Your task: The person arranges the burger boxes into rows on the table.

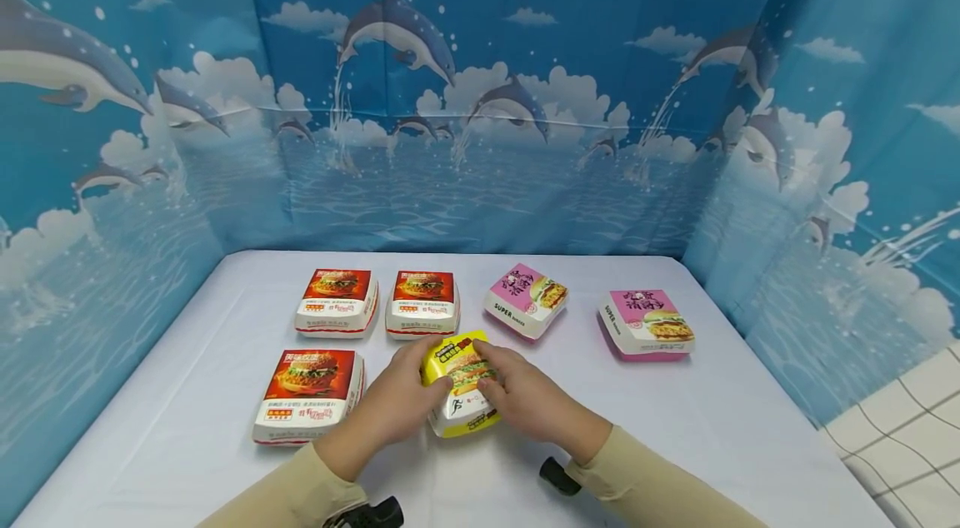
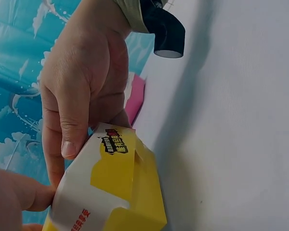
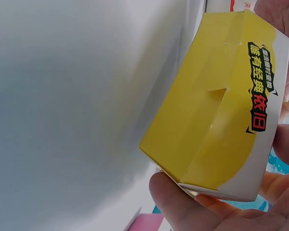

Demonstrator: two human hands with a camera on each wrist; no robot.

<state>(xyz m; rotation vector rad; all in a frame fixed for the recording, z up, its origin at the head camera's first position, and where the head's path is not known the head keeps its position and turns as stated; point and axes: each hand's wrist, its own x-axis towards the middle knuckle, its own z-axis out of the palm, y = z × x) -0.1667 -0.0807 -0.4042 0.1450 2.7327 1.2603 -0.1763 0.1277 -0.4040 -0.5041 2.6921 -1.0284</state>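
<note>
A yellow and white burger box (image 1: 463, 378) is held between both hands at the middle of the table, its lid closed and tilted a little. My left hand (image 1: 403, 395) grips its left side, thumb on top. On the right side my right hand (image 1: 534, 396) grips it, with thumb and a finger over the top edge. The left wrist view shows the yellow side of the box (image 2: 120, 187) near the white cloth. In the right wrist view the front flap of the box (image 3: 207, 115) faces the camera, and fingers (image 3: 183, 202) curl under one end.
Three red and white burger boxes stand on the left: one at back left (image 1: 337, 303), another beside it (image 1: 423, 305), and one nearer (image 1: 309, 396). Two pink and white burger boxes (image 1: 527, 301) (image 1: 647, 325) stand at the right. A dolphin-print curtain (image 1: 480, 178) surrounds the white table (image 1: 720, 428).
</note>
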